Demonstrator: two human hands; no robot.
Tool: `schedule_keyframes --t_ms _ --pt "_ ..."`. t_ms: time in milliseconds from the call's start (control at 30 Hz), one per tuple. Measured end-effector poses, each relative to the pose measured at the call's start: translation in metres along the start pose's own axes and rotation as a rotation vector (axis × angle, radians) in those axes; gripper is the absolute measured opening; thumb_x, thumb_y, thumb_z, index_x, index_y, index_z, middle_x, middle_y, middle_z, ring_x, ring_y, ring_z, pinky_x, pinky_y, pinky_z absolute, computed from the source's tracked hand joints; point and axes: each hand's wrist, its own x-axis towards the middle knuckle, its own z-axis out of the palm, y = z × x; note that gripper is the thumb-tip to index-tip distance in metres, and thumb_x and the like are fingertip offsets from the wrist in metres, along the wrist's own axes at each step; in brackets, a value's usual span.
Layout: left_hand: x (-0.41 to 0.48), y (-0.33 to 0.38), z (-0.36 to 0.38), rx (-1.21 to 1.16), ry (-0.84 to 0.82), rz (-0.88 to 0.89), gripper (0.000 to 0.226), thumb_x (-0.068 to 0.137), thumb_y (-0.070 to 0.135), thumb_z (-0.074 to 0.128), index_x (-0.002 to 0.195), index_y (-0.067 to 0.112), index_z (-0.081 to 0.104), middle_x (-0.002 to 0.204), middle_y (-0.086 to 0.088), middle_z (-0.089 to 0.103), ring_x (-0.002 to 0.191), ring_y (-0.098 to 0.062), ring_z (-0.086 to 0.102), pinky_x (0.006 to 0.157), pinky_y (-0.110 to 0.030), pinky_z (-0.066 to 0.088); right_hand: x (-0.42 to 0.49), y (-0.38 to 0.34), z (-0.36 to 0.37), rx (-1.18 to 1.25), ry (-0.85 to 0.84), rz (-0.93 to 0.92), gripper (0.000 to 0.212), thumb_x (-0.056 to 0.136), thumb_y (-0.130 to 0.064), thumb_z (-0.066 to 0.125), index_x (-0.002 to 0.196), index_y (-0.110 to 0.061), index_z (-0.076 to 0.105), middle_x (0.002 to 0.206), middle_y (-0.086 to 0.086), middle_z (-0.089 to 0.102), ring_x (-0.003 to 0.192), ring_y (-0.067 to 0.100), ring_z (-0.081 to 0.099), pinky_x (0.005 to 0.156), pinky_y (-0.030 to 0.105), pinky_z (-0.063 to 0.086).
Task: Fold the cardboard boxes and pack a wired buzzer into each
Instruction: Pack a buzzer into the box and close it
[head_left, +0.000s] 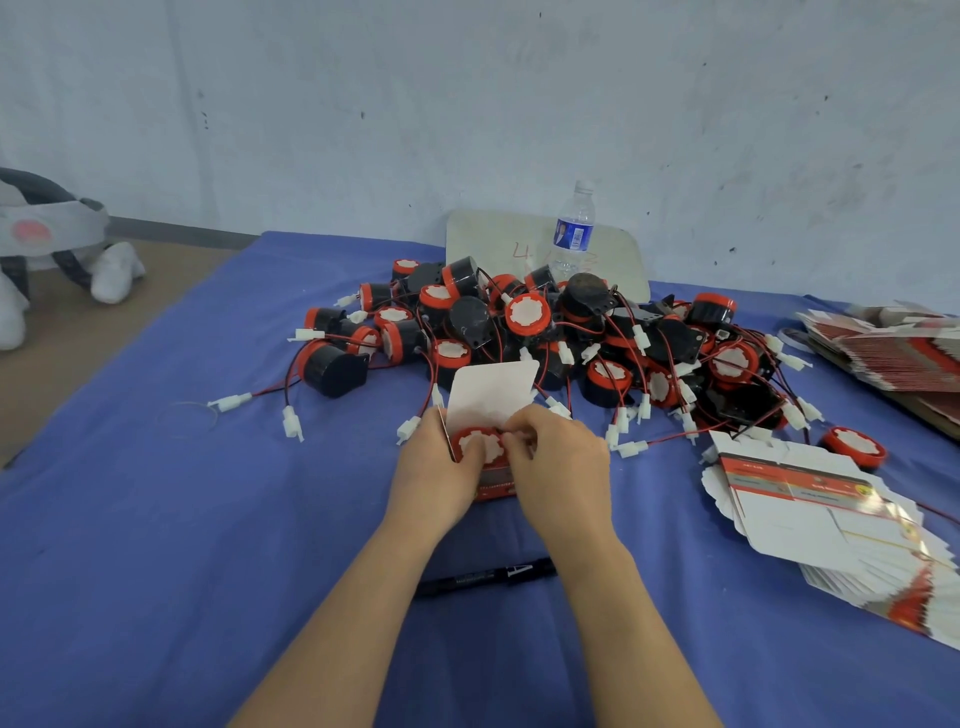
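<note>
A small red and white cardboard box (491, 395) stands open in the middle of the blue table, its white lid flap upright. A red-faced buzzer (480, 444) sits in its mouth. My left hand (434, 470) grips the box's left side, thumb on the buzzer. My right hand (558, 467) grips the right side, its fingertips pressing at the buzzer's edge. A heap of black and red wired buzzers (550, 332) lies just behind. Flat unfolded boxes (831, 525) are fanned out at the right.
A black marker (488, 576) lies under my forearms. A water bottle (571, 231) and a pale board (618, 254) stand behind the heap. More flat boxes (898, 353) are stacked far right. A white headset (47, 244) lies on the floor at left.
</note>
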Motion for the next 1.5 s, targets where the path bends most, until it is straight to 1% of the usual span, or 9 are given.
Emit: schedule_keyframes --t_ms 267,467,600,733,867,967,1133,1367,1500 --pt "-0.001 0.002 -0.001 -0.002 0.003 0.005 0.023 0.094 0.018 0.054 0.116 0.019 0.048 0.098 0.012 0.051 0.089 -0.006 0.05 0.06 -0.006 0.036 0.003 0.004 -0.001 -0.089 -0.037 0.054 0.025 0.095 -0.018 0.047 0.1 -0.021 0.071 0.097 -0.001 0.068 0.096 0.021 0.047 0.084 0.035 0.044" --pt "-0.001 0.001 -0.002 0.005 -0.017 0.013 0.015 0.093 0.017 0.055 0.104 0.022 0.046 0.085 0.02 0.049 0.075 0.004 0.049 0.056 -0.008 0.038 0.021 -0.004 -0.005 -0.243 -0.215 0.105 0.023 0.089 -0.013 0.049 0.099 -0.02 0.068 0.1 -0.001 0.066 0.1 0.025 0.056 0.079 0.03 0.035" --pt "-0.001 0.001 -0.002 -0.004 -0.029 0.019 0.017 0.093 0.017 0.055 0.105 0.024 0.045 0.085 0.022 0.049 0.076 0.006 0.05 0.058 -0.006 0.038 0.035 -0.008 -0.01 -0.289 -0.393 0.165 0.018 0.082 -0.005 0.05 0.067 -0.014 0.046 0.066 0.003 0.042 0.078 0.028 0.042 0.069 0.031 0.029" --pt "-0.001 0.001 -0.001 -0.017 -0.033 0.016 0.016 0.093 0.016 0.055 0.105 0.022 0.047 0.085 0.02 0.051 0.077 0.005 0.051 0.056 -0.007 0.04 0.043 -0.011 -0.011 -0.292 -0.496 0.206 0.026 0.083 0.0 0.048 0.064 -0.012 0.037 0.063 0.004 0.039 0.06 0.02 0.036 0.076 0.035 0.028" --pt "-0.001 0.001 -0.002 -0.016 -0.028 -0.002 0.014 0.093 0.017 0.054 0.102 0.023 0.046 0.085 0.019 0.05 0.076 0.004 0.051 0.056 -0.008 0.037 0.037 0.0 -0.007 -0.116 -0.367 0.158 0.016 0.087 -0.006 0.051 0.094 -0.01 0.065 0.091 0.008 0.062 0.084 0.029 0.056 0.072 0.034 0.045" --pt "-0.001 0.002 -0.003 -0.014 -0.015 -0.018 0.015 0.094 0.019 0.054 0.103 0.024 0.045 0.087 0.018 0.05 0.077 0.001 0.05 0.053 -0.008 0.038 0.028 0.01 -0.01 0.093 -0.163 0.203 0.019 0.088 -0.02 0.062 0.107 -0.018 0.063 0.115 0.008 0.058 0.103 0.029 0.054 0.081 0.038 0.05" --pt "-0.003 0.004 -0.003 -0.047 0.034 -0.029 0.02 0.093 0.019 0.056 0.106 0.024 0.043 0.095 0.01 0.055 0.08 -0.001 0.052 0.052 -0.007 0.04 0.021 0.025 -0.006 0.232 -0.181 0.272 0.08 0.079 -0.044 0.073 0.144 -0.02 0.033 0.144 0.009 0.036 0.129 0.03 0.037 0.098 0.038 0.04" --pt "-0.004 0.005 -0.001 -0.048 0.026 -0.035 0.019 0.093 0.019 0.056 0.103 0.028 0.044 0.094 0.013 0.056 0.084 -0.004 0.055 0.055 -0.009 0.04 0.018 0.023 0.001 0.394 -0.072 0.254 0.066 0.089 -0.037 0.063 0.146 -0.02 0.033 0.142 0.004 0.043 0.13 0.024 0.039 0.091 0.027 0.035" --pt "-0.002 0.003 0.0 -0.037 0.05 -0.047 0.019 0.092 0.02 0.058 0.103 0.025 0.044 0.103 0.004 0.058 0.089 -0.009 0.056 0.058 -0.014 0.04 0.016 0.01 -0.004 0.347 0.2 0.064 0.018 0.092 -0.026 0.061 0.107 -0.02 0.067 0.111 -0.003 0.056 0.11 0.019 0.048 0.08 0.019 0.033"
